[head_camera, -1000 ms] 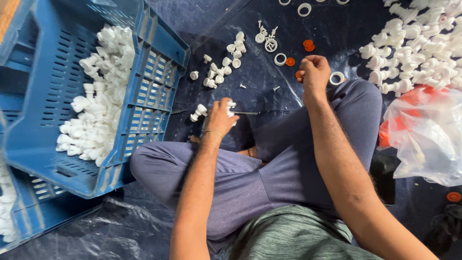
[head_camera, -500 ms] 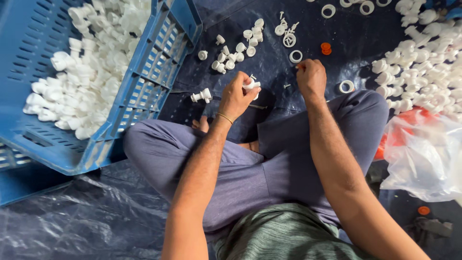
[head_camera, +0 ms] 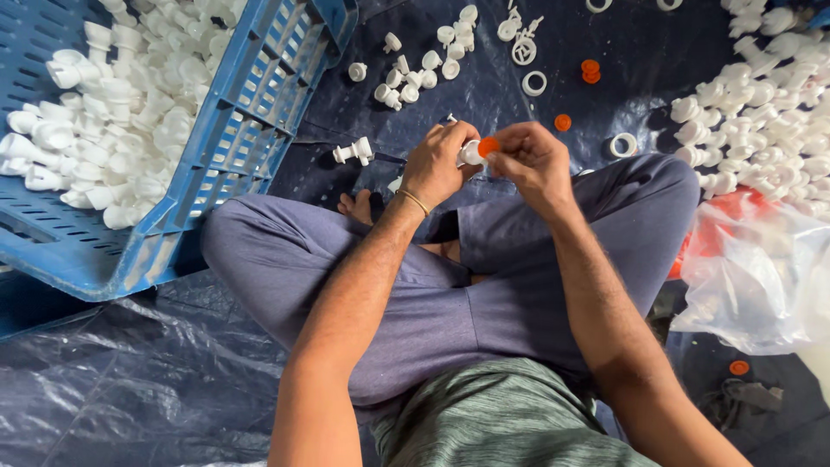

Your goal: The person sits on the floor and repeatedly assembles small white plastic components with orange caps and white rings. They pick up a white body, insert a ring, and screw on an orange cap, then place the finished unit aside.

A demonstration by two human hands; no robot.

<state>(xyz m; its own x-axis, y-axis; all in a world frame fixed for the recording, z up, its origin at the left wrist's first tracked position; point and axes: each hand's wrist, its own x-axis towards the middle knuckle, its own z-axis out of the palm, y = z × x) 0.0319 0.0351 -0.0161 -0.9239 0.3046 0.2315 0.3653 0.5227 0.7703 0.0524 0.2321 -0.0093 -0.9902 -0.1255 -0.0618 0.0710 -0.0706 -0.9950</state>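
Your left hand (head_camera: 439, 164) is curled around a small white plastic fitting (head_camera: 471, 153), held just above your crossed legs. Your right hand (head_camera: 532, 160) meets it from the right, fingertips pinched narrow on a small orange cap (head_camera: 488, 146) that touches the fitting's end. Both parts sit between the two hands, which are touching or nearly so. A blue crate (head_camera: 251, 130) full of white fittings is tilted at your left. Loose white fittings (head_camera: 761, 112) are heaped at your right, near a clear plastic bag (head_camera: 761, 277). Spare orange caps (head_camera: 590, 70) and white rings (head_camera: 534, 83) lie on the dark tarp (head_camera: 130, 380) ahead.
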